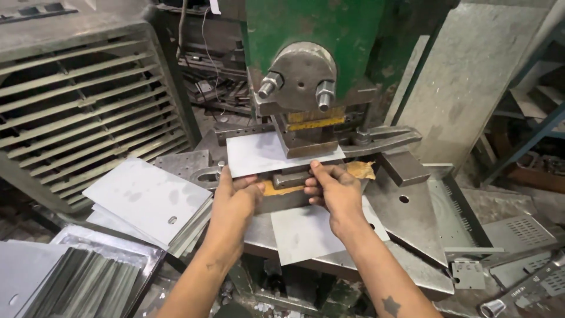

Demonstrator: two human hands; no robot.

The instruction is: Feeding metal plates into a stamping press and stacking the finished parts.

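A flat grey metal sheet (259, 154) lies under the punch head of a green press (312, 35), its near edge toward me. My left hand (235, 197) grips the sheet's near-left edge, thumb on top. My right hand (332, 188) pinches the near edge right of the die block (291, 178). A second grey sheet (303, 232) lies on the press table below my wrists.
A stack of punched grey plates (147, 203) sits at left, with thin strips (82, 282) in a tray at the lower left. A louvred metal panel (76, 100) stands behind. Perforated scraps (521, 232) and a bracket (468, 274) lie at right.
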